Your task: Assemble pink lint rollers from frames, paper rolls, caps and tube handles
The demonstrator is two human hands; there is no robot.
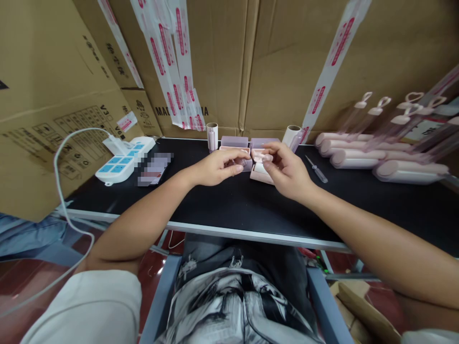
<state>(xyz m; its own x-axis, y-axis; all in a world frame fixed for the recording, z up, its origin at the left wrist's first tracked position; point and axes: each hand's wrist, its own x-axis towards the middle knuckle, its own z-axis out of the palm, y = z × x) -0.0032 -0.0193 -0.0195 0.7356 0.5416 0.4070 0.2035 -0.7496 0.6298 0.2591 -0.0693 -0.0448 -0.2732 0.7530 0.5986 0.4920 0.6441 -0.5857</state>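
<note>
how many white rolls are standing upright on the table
2: one roll behind the left hand, the other roll behind the right hand. Others may be hidden.

Counting from mid-view: 2 hands (215, 168); 2 upright rolls (212, 137), at 11 and 2 o'clock; 1 power strip (124, 162) and 1 phone (157, 168) at 9; 1 screwdriver (319, 173) at 3, with pink cylinders (358, 158), overlapping, uncountable.

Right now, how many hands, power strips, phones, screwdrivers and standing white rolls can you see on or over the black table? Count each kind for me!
Hands: 2
Power strip: 1
Phone: 1
Screwdriver: 1
Standing white rolls: 2
Total: 7
</note>
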